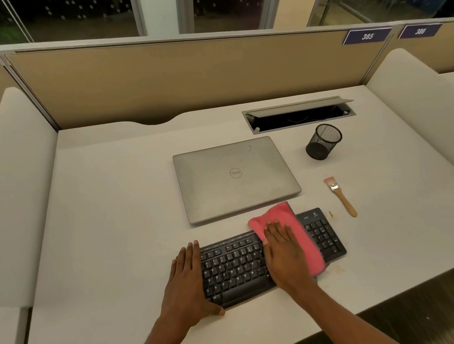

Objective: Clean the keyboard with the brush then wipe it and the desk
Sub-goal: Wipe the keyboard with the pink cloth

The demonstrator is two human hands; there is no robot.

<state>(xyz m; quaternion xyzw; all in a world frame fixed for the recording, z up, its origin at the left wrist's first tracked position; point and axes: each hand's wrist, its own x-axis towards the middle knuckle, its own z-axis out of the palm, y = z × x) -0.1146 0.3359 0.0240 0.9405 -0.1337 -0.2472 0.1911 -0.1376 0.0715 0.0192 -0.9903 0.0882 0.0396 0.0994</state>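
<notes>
The black keyboard (pixel 235 268) lies in the lower middle of the frame, slanted, with its right end higher in the picture than its left. My right hand (pixel 285 252) lies flat on a pink cloth (pixel 279 214), fingers straight and together, pressing it onto the keys right of centre; nothing is curled around the cloth. The cloth covers the keyboard from its far edge to its near edge, leaving the number pad bare to the right. My left hand (pixel 187 278) rests flat against the keyboard's left end, fingers straight and pointing up the frame, thumb along the near edge.

The brush (pixel 340 195), with a wooden handle and pale bristles, lies on the white desk (pixel 113 210) just up and right of the keyboard, apart from it, bristles toward the top of the frame. Some brownish specks (pixel 331 214) sit between brush and keyboard.

A closed silver laptop (pixel 234 176) lies just above the keyboard, the cloth's upper edge close to its near edge. To its right stands a black mesh pen cup (pixel 324 145), and above that an open cable hatch (pixel 298 113) is set in the desk. A tan partition (pixel 183 76) spans the upper frame, with number plates (pixel 367 36) at upper right.
</notes>
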